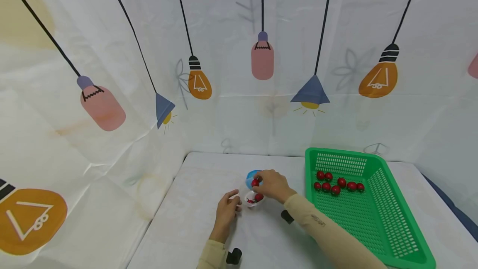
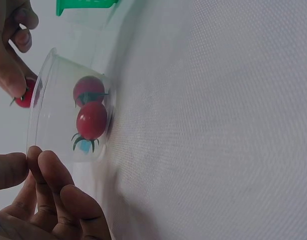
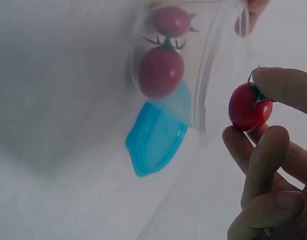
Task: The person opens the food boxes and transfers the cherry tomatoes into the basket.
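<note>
My right hand (image 1: pixel 274 185) pinches a red cherry tomato (image 3: pixel 249 107) by its green stem end, between thumb and fingers. It holds the tomato just above the mouth of a small clear plastic cup (image 2: pixel 58 115). Inside the cup lie two cherry tomatoes (image 2: pixel 92 120) with green calyxes. On the cup's near left side, my left hand (image 1: pixel 227 211) has its thumb and fingertips together at the rim, pinching it. A blue lid (image 3: pixel 156 137) lies on the table right behind the cup, partly hidden by my right hand in the head view.
A green perforated basket (image 1: pixel 373 227) stands to the right, with several cherry tomatoes (image 1: pixel 335 190) toward its far end. The white-covered table (image 1: pixel 201 186) meets a printed cloth backdrop (image 1: pixel 231 119) behind and at left. Black wrist devices (image 1: pixel 234 256) sit by both sleeves.
</note>
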Tool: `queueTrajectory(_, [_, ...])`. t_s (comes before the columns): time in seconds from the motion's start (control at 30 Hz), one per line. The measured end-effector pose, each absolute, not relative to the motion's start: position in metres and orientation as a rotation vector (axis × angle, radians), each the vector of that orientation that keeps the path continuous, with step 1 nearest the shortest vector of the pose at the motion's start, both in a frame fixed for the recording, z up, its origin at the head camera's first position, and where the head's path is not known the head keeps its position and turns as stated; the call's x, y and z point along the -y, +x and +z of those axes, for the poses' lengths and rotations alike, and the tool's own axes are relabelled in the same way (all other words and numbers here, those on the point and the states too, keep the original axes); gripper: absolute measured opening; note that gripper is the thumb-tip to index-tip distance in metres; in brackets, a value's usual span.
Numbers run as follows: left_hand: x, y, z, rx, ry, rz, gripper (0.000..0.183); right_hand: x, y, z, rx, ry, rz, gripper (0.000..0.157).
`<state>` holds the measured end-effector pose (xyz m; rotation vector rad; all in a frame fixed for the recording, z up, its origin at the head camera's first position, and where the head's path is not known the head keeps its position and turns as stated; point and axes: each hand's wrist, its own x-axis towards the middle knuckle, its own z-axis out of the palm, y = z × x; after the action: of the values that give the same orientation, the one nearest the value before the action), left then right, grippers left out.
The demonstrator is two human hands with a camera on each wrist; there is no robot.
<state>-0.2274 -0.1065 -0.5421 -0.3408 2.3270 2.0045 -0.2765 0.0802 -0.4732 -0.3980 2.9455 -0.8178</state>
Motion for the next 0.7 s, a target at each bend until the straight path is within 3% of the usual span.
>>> queueTrajectory(0.7, [0.105, -0.228, -0.545, -2.308, -0.407, 2.002, 0.039, -0.124, -0.254, -0.438, -3.094, -0.408, -0.915, 0.041])
